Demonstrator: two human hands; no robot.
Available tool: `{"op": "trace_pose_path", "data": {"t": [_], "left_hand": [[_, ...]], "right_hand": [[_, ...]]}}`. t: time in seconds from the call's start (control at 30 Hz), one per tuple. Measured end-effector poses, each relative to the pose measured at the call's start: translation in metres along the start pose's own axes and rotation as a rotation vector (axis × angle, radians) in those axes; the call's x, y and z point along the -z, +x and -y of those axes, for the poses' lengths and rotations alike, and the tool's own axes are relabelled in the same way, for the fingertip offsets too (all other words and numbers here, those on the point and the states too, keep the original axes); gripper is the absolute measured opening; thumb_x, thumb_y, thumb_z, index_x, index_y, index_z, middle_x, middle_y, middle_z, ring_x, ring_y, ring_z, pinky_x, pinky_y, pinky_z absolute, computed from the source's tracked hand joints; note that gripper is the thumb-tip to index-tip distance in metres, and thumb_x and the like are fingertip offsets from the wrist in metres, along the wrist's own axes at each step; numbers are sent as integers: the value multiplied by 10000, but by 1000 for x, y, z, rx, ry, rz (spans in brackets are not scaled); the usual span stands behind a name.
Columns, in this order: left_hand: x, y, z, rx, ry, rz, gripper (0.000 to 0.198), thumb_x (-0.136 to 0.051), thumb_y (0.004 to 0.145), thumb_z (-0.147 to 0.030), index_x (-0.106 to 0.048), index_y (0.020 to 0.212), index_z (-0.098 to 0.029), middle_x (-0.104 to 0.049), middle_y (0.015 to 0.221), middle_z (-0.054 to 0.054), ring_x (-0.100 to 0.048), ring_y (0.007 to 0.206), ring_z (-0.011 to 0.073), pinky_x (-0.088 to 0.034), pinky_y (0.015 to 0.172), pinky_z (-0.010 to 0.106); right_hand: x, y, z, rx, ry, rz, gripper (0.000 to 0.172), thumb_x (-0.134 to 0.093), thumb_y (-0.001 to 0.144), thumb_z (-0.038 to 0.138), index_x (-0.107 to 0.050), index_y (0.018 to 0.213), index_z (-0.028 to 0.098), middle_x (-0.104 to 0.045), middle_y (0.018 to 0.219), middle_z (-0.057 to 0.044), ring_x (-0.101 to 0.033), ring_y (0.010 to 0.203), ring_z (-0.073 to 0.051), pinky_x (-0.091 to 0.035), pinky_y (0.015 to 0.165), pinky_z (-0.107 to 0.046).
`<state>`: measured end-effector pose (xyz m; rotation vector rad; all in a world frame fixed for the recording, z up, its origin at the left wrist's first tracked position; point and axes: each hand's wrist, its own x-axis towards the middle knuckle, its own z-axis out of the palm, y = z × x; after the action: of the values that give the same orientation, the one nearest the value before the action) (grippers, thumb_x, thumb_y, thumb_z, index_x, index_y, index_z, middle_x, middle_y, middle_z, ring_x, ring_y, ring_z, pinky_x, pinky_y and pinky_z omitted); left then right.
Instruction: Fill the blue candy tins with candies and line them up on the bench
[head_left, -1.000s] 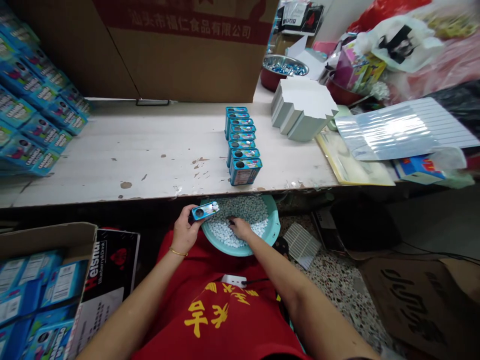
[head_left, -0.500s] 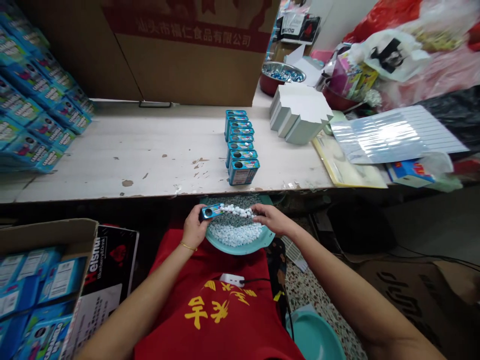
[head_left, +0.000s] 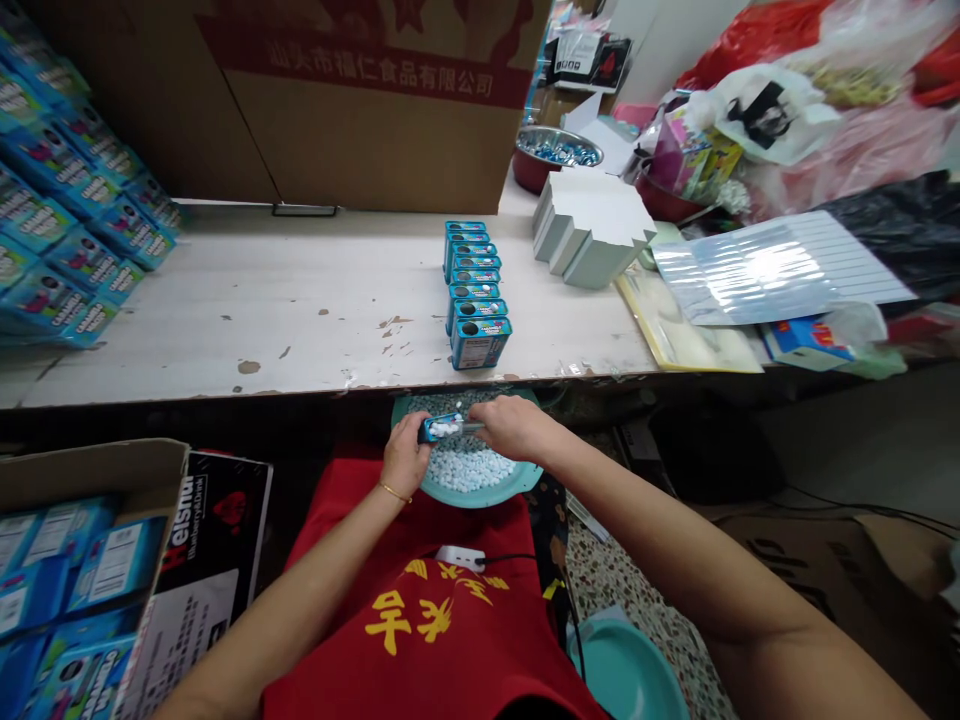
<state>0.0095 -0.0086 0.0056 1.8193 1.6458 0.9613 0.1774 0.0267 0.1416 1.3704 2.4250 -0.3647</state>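
Observation:
My left hand (head_left: 406, 455) is wrapped round a small blue candy tin (head_left: 429, 431), held over the basin. White candies (head_left: 448, 426) lie at the tin's mouth, and one sits just above it. Closed round a small grey scoop (head_left: 472, 427), my right hand (head_left: 506, 425) keeps the scoop's end against the tin; its exact shape is mostly hidden by the fingers. Below both hands, a teal basin (head_left: 529, 483) full of pale blue-white candies rests at my lap, partly under the table edge.
A row of several blue tins (head_left: 480, 345) stands on the white table (head_left: 322, 290). Stacked blue packs (head_left: 82, 255) are at left, a big carton (head_left: 375, 150) behind, white card stacks (head_left: 592, 225) at right. An open box (head_left: 169, 470) of blue packs stands lower left.
My right hand has moved left and brought the scoop's candies to the tin; they now sit at its mouth. The tin has shifted slightly right and tilted.

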Motion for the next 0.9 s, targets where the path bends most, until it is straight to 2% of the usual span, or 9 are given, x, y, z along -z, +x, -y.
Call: {"op": "trace_pose_path", "data": {"t": [0.13,0.27,0.37,0.47,0.63,0.8,0.9], "left_hand": [[5,-2,4,58,-97,-25,306,-525,677,-143,-508,980,-184,-562,932,44,-526,873,187,-408,808,319],[9,-6,16,164,-360,-42,338,-599,661,-225,-492,981,-193,-548,868,2,-528,770,137,-419,726,253],[-2,-4,22,225,-556,-34,384,-653,598,-219,-485,942,-185,-528,823,-17,-517,745,120,-415,712,234],[-19,0,21,289,-739,-47,421,-665,549,-179,-461,918,-174,-517,796,-24,-519,731,115,-418,708,236],[-31,3,19,263,-778,-19,406,-668,558,-172,-460,907,-169,-516,815,-17,-513,752,112,-410,722,234],[-26,4,16,222,-668,-31,385,-651,591,-181,-468,929,-177,-512,817,-20,-507,751,112,-406,717,228],[-22,2,11,197,-544,-19,359,-625,628,-190,-477,955,-183,-534,835,-12,-516,756,119,-412,716,235]], "right_hand": [[7,-11,0,10,-3,-40,248,-420,813,259,-579,991,191,-645,912,-108,-606,828,-239,-443,686,-342],[-1,-37,-30,-18,193,-184,262,-413,836,290,-556,1051,243,-648,959,-40,-595,866,-198,-434,719,-297],[-16,-51,-54,-98,329,-249,276,-417,842,317,-544,1078,248,-647,960,-22,-590,858,-178,-432,696,-265],[-29,-55,-62,-147,373,-252,270,-427,837,316,-558,1063,249,-647,963,-18,-588,857,-179,-432,694,-265],[-32,-54,-53,-122,367,-258,273,-425,841,305,-551,1080,264,-627,1034,-7,-573,921,-173,-425,752,-260],[-32,-42,-32,-130,188,-206,271,-400,857,296,-545,1082,256,-625,1012,-29,-576,916,-181,-414,749,-261],[-31,-36,-17,-82,152,-175,276,-377,868,304,-534,1092,269,-625,1003,-28,-578,910,-173,-412,720,-249]]}}
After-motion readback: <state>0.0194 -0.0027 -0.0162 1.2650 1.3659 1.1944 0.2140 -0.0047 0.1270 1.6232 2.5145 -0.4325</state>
